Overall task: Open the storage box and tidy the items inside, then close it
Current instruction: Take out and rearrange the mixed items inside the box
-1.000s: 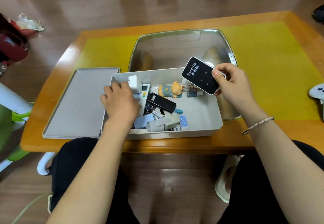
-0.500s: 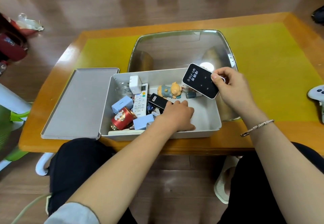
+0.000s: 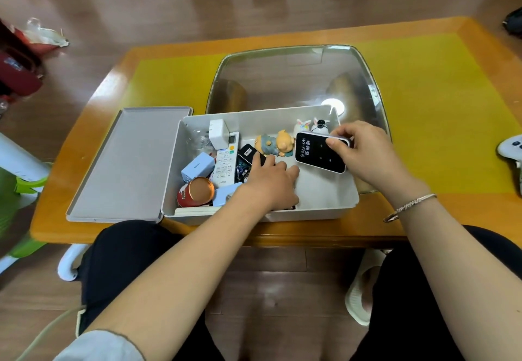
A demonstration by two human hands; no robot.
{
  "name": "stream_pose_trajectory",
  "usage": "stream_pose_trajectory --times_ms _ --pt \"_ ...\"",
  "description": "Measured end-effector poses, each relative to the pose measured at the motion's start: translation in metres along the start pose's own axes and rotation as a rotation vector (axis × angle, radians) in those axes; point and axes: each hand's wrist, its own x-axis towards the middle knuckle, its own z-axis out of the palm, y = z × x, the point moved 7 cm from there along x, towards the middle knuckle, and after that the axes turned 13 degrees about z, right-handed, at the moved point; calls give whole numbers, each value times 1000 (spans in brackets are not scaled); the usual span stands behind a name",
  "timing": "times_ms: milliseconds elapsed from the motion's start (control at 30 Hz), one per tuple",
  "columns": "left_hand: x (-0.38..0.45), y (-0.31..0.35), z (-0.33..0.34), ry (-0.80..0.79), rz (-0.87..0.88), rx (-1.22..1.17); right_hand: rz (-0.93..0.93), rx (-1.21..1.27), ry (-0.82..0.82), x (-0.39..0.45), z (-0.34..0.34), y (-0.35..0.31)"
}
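Observation:
The grey storage box [image 3: 348, 191] stands open at the table's near edge, its lid [image 3: 130, 163] lying flat to the left. My right hand [image 3: 367, 154] pinches a black Wi-Fi device [image 3: 319, 156] low over the box's right half. My left hand [image 3: 271, 183] lies inside the box with straight fingers, touching a black gadget [image 3: 248, 152]. On the left side of the box sit a white remote [image 3: 225, 164], a white charger [image 3: 219, 133], a light-blue box [image 3: 197, 166] and a red tin [image 3: 196, 192]. A pig figurine [image 3: 272, 143] and small rabbit figurines [image 3: 302, 126] stand by the far wall.
A shiny metal tray [image 3: 282, 78] lies right behind the box on the yellow mat [image 3: 437, 106]. A white game controller [image 3: 511, 147] sits at the table's right edge. The wooden table edge runs just above my knees.
My right hand has lowered the Wi-Fi device toward the box. My left hand left the box's left corner, crossed to the middle and now reaches over the items there.

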Motion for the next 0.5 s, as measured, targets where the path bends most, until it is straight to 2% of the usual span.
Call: stream_pose_trajectory --times_ms 167,300,500 --pt "1 -4 -3 -16 44 73 -55 -101 25 -3 5 -6" --pt "-2 -10 1 -42 98 -12 -110 -131 76 -6 5 -12" --pt "-6 -14 3 -45 116 -5 -149 -220 129 -11 10 -18"
